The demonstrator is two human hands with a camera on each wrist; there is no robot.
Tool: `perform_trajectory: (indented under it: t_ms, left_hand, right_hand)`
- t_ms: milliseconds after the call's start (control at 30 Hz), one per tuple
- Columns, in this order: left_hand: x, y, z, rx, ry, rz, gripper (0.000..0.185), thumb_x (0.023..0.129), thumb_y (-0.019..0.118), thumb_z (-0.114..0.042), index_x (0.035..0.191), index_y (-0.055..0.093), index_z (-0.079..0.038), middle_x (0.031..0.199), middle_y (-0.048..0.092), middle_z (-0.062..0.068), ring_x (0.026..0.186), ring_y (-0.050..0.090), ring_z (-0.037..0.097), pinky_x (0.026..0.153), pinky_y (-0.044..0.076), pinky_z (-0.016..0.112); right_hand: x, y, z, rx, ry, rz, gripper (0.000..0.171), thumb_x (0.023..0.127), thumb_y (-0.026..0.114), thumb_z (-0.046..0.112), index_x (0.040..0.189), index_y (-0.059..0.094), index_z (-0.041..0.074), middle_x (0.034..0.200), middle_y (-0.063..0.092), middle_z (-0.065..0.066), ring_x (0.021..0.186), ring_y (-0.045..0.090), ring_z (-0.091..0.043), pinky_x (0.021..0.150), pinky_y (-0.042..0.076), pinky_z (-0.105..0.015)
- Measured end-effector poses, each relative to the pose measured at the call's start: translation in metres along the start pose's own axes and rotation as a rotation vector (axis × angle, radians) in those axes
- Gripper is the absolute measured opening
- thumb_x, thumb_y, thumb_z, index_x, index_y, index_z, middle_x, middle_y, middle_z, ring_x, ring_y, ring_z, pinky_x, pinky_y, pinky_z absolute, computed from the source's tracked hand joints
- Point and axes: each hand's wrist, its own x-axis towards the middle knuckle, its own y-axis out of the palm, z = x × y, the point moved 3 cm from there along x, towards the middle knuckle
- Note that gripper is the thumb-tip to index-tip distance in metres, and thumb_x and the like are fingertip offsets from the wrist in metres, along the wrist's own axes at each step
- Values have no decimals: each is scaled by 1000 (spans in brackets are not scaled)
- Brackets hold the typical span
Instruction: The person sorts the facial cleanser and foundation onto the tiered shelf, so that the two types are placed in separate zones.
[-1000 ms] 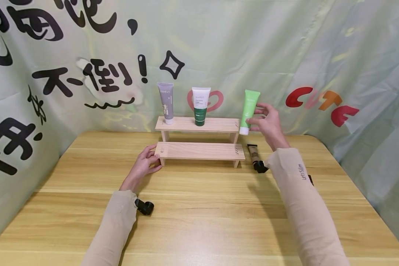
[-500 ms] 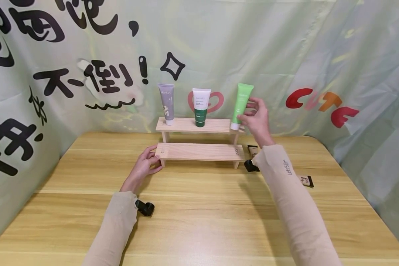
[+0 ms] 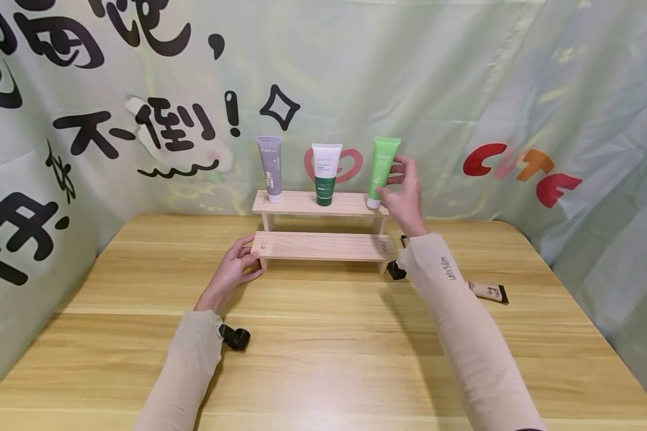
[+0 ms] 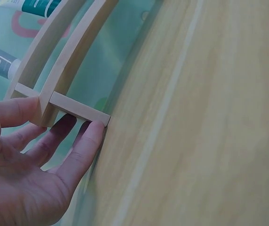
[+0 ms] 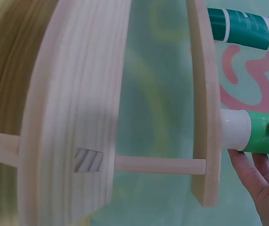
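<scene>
My right hand [image 3: 401, 191] grips a light green tube [image 3: 381, 170] with a white cap; the tube stands cap down at the right end of the top step of a two-step wooden rack [image 3: 323, 244]. In the right wrist view the green tube [image 5: 261, 139] has its cap against the top board [image 5: 201, 94]. On the same step stand a grey-purple tube [image 3: 269, 167] and a white and dark green tube [image 3: 325, 173]. My left hand [image 3: 236, 266] holds the left end of the lower step, and its fingers [image 4: 75, 153] curl round the rack's leg [image 4: 78, 109].
A beige tube with a black cap [image 3: 396, 269] lies on the wooden table [image 3: 323, 347] right of the rack, partly behind my right sleeve. Another beige tube [image 3: 487, 291] lies further right. A small black object [image 3: 234, 336] sits by my left wrist. A printed cloth backdrop [image 3: 113, 108] surrounds the table.
My right hand has carried the green tube left, from beside the rack onto the right end of the top step, and stood it upright. The left hand has stayed put.
</scene>
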Motion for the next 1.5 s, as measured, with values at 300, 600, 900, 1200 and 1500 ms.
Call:
perform_trajectory:
  t_ms: [300,600,900,1200,1500]
  left_hand:
    - [0,1,0,1,-8,-3,53,110,35,-7,161,21,-6,150,36,27,131,45,41,105,49,45]
    - [0,2,0,4,-11,-6,53,110,35,-7,161,21,-6,151,35,27,131,44,41,104,50,44]
    - [-1,0,-1,4,-4,-6,53,110,34,-6,161,21,-6,150,35,28,129,45,40,103,50,42]
    - [-1,0,-2,5,-2,-9,53,110,35,-6,161,22,-6,147,38,27,126,47,39,102,51,41]
    - [-1,0,-1,4,-8,-8,52,110,35,-7,161,22,-6,147,38,27,125,48,38,100,52,38]
  right_hand:
    - [-2,6,-4,-1,-39,-15,66,84,61,-22,143,40,-2,128,52,-23,111,53,-34,93,52,-41]
    - [-4,10,-6,-35,-65,3,56,87,63,-19,139,43,-6,126,54,-25,110,55,-32,88,54,-42]
    - [-8,6,-11,9,-50,54,54,88,67,-14,137,44,-9,124,56,-27,110,56,-36,92,53,-44]
    - [-9,-13,-19,14,35,73,57,89,67,-12,141,42,-9,127,56,-27,115,57,-37,101,50,-41]
    - [-16,-37,-30,-37,65,57,52,92,66,-10,139,43,-10,125,56,-27,110,58,-32,93,51,-29]
